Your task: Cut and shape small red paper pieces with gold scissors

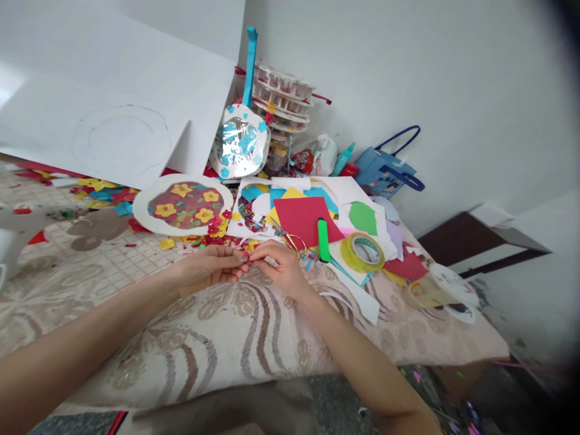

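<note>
My left hand [211, 266] and my right hand [278, 266] meet over the near part of the table, fingertips pinched together. Between them is a small red paper piece [247, 257], mostly covered by the fingers. Just beyond lies a white scalloped frame [140, 208] whose window carries yellow paper flowers [203, 214] on red. Several small red and yellow flowers [219, 225] sit at its right edge. Gold-handled scissors [294, 243] lie just past my right hand, next to a red paper sheet [301, 217] and a green cutter [323, 240].
A roll of yellow tape [362, 252] rests on paper sheets to the right. Behind stand a white-and-blue fan-shaped craft [240, 142], a stacked white tower [283, 93] and a blue bag [385, 169]. A large white board [113, 78] leans at back left. Paper scraps [104, 190] litter the table.
</note>
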A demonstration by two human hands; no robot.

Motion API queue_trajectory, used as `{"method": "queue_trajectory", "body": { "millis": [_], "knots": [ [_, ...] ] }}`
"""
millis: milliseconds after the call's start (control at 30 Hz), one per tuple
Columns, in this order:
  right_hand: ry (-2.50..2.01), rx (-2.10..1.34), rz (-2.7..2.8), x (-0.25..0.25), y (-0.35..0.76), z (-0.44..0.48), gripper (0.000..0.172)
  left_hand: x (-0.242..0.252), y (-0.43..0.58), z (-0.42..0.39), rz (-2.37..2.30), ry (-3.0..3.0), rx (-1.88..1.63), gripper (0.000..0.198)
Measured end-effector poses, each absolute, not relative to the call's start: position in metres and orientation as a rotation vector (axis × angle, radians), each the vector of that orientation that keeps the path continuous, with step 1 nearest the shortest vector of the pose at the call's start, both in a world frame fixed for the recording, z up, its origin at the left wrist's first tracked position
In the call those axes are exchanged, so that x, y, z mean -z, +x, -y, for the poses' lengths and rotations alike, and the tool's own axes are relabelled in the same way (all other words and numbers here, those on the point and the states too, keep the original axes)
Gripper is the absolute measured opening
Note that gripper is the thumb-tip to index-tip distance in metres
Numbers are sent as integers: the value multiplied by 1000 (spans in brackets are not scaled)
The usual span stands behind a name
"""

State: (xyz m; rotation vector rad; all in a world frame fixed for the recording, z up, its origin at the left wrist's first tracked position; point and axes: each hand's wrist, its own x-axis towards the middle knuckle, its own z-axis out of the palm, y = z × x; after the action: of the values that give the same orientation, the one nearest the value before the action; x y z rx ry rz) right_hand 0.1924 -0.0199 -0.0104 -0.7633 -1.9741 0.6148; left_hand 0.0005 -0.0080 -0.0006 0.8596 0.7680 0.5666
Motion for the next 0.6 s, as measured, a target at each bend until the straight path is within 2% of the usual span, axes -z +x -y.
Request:
{"method": "queue_trajectory", "body": {
  "millis": [267, 500, 600],
  "knots": [
    [-776, -608, 1995, 11, 192, 20, 11, 0, 1, 10, -783, 886, -553, 16],
    [-948, -828, 1882, 15, 185, 23, 7, 7, 7, 10, -920, 1395, -657, 24],
    [-974, -899, 1818, 16, 182, 24, 8, 8, 9, 11, -915, 1385, -655, 25]
  ]
}}
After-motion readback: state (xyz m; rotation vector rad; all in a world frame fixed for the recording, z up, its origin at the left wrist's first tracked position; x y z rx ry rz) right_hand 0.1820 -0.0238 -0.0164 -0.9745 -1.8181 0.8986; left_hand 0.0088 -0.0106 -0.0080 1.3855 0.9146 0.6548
